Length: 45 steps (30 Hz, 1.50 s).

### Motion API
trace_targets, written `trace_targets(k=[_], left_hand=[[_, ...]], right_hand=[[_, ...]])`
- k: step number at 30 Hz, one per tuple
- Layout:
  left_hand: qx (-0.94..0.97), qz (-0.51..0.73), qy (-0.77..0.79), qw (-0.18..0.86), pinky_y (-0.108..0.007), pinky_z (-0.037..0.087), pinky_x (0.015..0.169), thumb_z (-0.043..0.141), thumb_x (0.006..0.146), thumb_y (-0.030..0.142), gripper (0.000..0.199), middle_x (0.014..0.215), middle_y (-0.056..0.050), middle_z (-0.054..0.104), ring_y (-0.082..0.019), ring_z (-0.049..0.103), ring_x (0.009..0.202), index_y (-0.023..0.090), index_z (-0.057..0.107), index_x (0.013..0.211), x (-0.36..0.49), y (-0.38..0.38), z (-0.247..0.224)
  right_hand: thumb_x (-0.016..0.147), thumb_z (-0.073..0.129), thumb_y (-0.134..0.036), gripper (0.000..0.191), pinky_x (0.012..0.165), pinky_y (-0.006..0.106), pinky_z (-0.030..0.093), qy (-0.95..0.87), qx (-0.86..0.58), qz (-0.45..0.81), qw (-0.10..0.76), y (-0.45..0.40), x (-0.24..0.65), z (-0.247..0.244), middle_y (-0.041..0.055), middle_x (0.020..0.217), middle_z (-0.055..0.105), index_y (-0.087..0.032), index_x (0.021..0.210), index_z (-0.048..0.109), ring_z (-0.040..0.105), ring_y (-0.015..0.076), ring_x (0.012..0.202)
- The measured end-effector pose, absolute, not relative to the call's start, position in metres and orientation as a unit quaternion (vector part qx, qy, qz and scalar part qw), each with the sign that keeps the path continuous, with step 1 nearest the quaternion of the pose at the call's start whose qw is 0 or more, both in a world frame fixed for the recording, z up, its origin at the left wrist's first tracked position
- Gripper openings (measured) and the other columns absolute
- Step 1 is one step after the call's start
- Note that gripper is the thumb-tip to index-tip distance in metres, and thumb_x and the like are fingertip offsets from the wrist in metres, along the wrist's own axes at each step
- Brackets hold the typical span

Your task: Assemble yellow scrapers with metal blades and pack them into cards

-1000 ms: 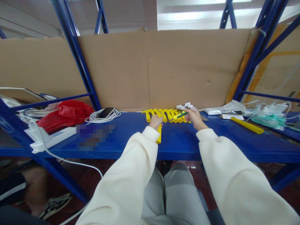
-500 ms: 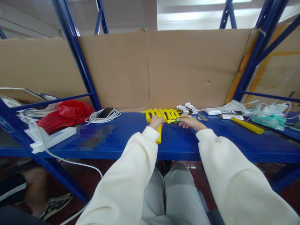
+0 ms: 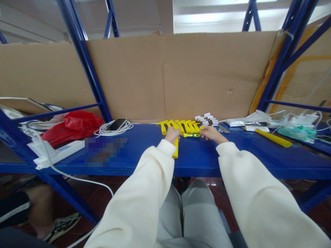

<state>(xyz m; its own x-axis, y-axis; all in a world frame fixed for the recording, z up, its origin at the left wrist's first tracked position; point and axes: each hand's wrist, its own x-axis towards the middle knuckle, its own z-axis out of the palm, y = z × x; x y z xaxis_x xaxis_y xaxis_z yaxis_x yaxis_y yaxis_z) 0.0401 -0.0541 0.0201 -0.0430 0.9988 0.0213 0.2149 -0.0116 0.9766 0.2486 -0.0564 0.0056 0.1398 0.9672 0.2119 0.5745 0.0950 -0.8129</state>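
My left hand (image 3: 171,135) is closed around a yellow scraper-like tool (image 3: 175,148), whose thick handle points down toward the shelf's front edge. Just right of it, a small screwdriver-like tool (image 3: 191,135) with a yellow-and-green handle lies crosswise, its whole length showing. The bent fingertips of my right hand (image 3: 210,133) are drawn together close to that tool's right end; anything between them is too small to make out. Behind both hands, several similar yellow tools (image 3: 190,126) lie in a row. White pieces with dark edges (image 3: 207,119) are fanned out behind my right hand.
The blue shelf (image 3: 144,148) has a cardboard back (image 3: 129,79). At left are a coiled white cable (image 3: 103,130), a phone (image 3: 117,124), a red bag (image 3: 77,124) and a power strip (image 3: 68,151). A yellow handle (image 3: 274,138) and plastic bags (image 3: 297,131) lie at right.
My right hand has shifted slightly off the screwdriver-like tool, which now lies lower and fully in sight. My left hand and its yellow tool stay in place.
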Motion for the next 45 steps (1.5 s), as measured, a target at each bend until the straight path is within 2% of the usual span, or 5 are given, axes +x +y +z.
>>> trace_targets(k=[15, 23, 27, 34, 45], left_hand=[[0.562, 0.497, 0.543, 0.377, -0.023, 0.045, 0.051, 0.056, 0.089, 0.010, 0.009, 0.062, 0.003, 0.056, -0.011, 0.052, 0.045, 0.017, 0.061, 0.093, 0.043, -0.060, 0.024], [0.694, 0.499, 0.505, 0.116, -0.031, 0.048, 0.104, 0.049, 0.098, 0.015, 0.053, 0.137, -0.013, 0.063, -0.025, 0.061, 0.127, 0.023, 0.050, 0.151, 0.028, -0.064, 0.036], [0.768, 0.360, 0.528, 0.042, -0.039, 0.046, 0.108, 0.046, 0.099, 0.014, 0.061, 0.139, -0.013, 0.061, -0.029, 0.060, 0.127, 0.031, 0.045, 0.157, 0.024, -0.070, 0.032], [0.824, 0.223, 0.520, 0.020, -0.052, 0.047, 0.106, 0.046, 0.097, 0.013, 0.057, 0.132, -0.015, 0.065, -0.035, 0.065, 0.119, 0.034, 0.057, 0.149, 0.033, -0.074, 0.018], [0.826, 0.141, 0.546, -0.009, -0.042, 0.052, 0.103, 0.044, 0.102, 0.022, 0.051, 0.131, -0.012, 0.067, -0.030, 0.068, 0.118, 0.035, 0.056, 0.150, 0.036, -0.075, 0.016]], right_hand=[[0.085, 0.055, -0.008, 0.030, 0.048, 0.022, 0.043, -0.619, -0.680, 0.128, 0.372, -0.057, 0.252, 0.009, -0.0008, 0.049, 0.063, -0.019, 0.058, 0.060, 0.050, 0.0098, 0.038], [0.082, 0.058, -0.012, 0.024, 0.049, 0.022, 0.045, -0.636, -0.677, 0.108, 0.355, -0.049, 0.257, 0.003, 0.0002, 0.049, 0.063, -0.019, 0.061, 0.065, 0.053, 0.0114, 0.040], [0.084, 0.057, -0.011, 0.025, 0.052, 0.021, 0.047, -0.639, -0.676, 0.104, 0.352, -0.048, 0.257, 0.002, 0.0011, 0.051, 0.063, -0.019, 0.062, 0.064, 0.059, 0.0133, 0.047], [0.077, 0.059, -0.004, 0.027, 0.079, 0.032, 0.055, -0.562, -0.742, -0.003, 0.365, -0.045, 0.272, 0.002, 0.0152, 0.094, 0.078, -0.016, 0.093, 0.077, 0.074, 0.0288, 0.095], [0.089, 0.058, -0.021, 0.039, 0.107, 0.059, 0.040, -0.463, -0.847, -0.018, 0.259, -0.050, 0.311, -0.012, 0.0191, 0.139, 0.061, -0.024, 0.124, 0.075, 0.048, 0.0382, 0.136]])
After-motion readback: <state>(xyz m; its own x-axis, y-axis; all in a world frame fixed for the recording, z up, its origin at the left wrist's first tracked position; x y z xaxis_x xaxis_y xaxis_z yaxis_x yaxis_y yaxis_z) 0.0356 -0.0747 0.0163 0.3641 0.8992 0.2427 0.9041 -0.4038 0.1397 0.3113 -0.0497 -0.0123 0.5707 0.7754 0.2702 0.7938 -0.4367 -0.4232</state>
